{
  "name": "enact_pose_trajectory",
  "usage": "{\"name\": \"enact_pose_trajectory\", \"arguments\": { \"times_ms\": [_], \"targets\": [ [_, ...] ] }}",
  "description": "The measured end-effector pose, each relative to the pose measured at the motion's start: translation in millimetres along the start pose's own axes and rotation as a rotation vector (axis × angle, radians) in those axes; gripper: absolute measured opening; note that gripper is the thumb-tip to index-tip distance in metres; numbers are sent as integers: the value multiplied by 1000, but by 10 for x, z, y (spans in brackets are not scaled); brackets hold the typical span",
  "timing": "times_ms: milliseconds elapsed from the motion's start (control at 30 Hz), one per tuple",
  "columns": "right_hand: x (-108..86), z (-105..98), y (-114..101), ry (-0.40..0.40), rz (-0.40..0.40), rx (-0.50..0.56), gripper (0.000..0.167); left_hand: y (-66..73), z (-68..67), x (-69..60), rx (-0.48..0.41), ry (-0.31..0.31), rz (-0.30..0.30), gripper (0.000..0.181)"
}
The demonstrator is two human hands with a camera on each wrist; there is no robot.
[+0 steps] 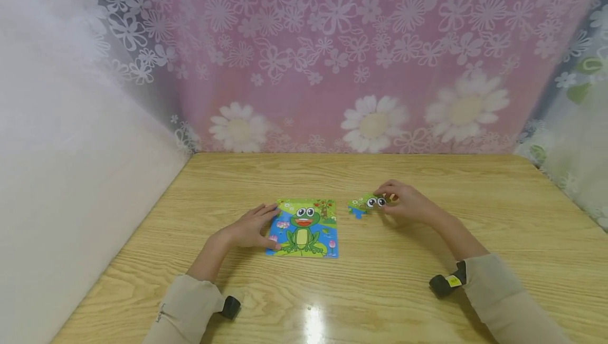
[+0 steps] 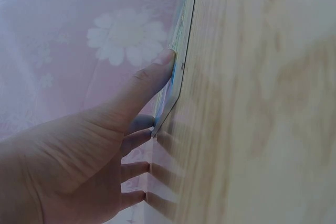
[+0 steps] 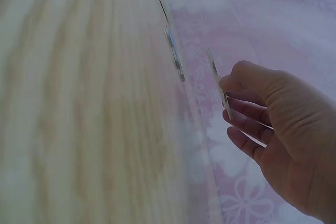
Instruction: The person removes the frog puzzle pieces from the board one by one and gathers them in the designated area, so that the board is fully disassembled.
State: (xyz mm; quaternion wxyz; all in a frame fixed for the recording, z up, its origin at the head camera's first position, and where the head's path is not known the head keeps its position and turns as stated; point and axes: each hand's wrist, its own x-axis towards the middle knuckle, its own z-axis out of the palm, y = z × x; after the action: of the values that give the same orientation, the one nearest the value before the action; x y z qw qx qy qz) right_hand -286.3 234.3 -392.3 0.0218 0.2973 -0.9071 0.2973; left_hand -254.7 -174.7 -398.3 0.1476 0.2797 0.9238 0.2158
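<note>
A square frog picture puzzle lies flat on the table. My left hand rests at its left side, fingers spread, the thumb on the near left corner; in the left wrist view this hand touches the edge of the puzzle. To the right of the puzzle, my right hand pinches a green piece with frog eyes. The right wrist view shows that piece held above the table by the hand. A green and blue piece lies just left of it, apart from the puzzle.
The wooden table reaches back to a pink flowered cloth. A white surface borders the table on the left, and flowered cloth borders it on the right.
</note>
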Motion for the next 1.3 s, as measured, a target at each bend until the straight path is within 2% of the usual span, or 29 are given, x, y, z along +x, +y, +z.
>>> {"name": "enact_pose_trajectory", "arguments": {
  "times_ms": [233, 767, 1133, 1300],
  "targets": [
    [-92, -41, 108, 0, 22, -1, 33, 9, -1, -3, 2, 1, 1, 92],
    [-201, 27, 290, -6, 55, 33, 33, 1, 11, -7, 6, 0, -6, 93],
    [-195, 24, 304, -3, -6, -10, 32, 23, -12, -12, 15, -5, -15, 92],
    [-203, 33, 334, -4, -6, 1, 32, 25, -15, -11, 19, -5, -18, 92]
  ]
}}
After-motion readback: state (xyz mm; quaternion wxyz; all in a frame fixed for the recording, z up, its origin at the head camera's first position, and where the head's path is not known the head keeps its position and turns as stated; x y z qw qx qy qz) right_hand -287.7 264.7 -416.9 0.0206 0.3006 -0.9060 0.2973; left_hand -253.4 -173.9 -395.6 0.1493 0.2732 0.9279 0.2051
